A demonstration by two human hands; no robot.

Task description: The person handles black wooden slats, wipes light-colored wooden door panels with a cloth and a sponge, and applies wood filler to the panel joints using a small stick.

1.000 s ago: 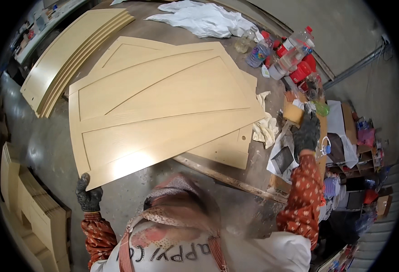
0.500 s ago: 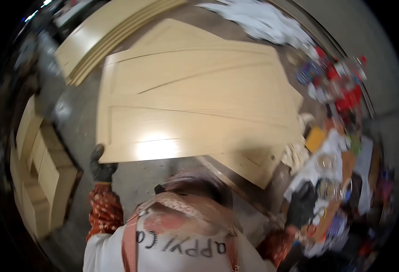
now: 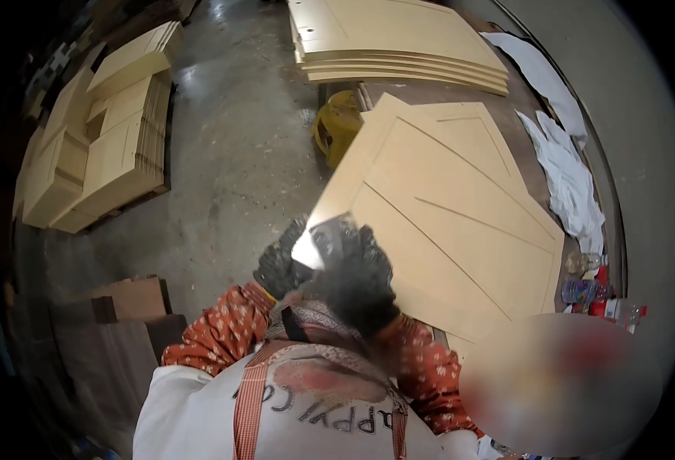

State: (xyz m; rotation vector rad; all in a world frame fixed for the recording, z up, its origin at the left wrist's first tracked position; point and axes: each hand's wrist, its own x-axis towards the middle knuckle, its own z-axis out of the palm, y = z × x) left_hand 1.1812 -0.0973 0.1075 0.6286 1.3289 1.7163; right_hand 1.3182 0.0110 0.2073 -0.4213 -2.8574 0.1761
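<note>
Few packages show, and no signs or screens. Just off the right-hand corner of the large pale wooden panel point(image 3: 460, 222) stands a small cluster of containers: a clear glass jar point(image 3: 581, 263) nearest the panel's edge, a clear bottle with a blue and purple label point(image 3: 579, 290) just below it, and red-capped bottles point(image 3: 610, 308) beside that, partly hidden by a blurred patch. Their labels are too small to make out beyond colour.
</note>
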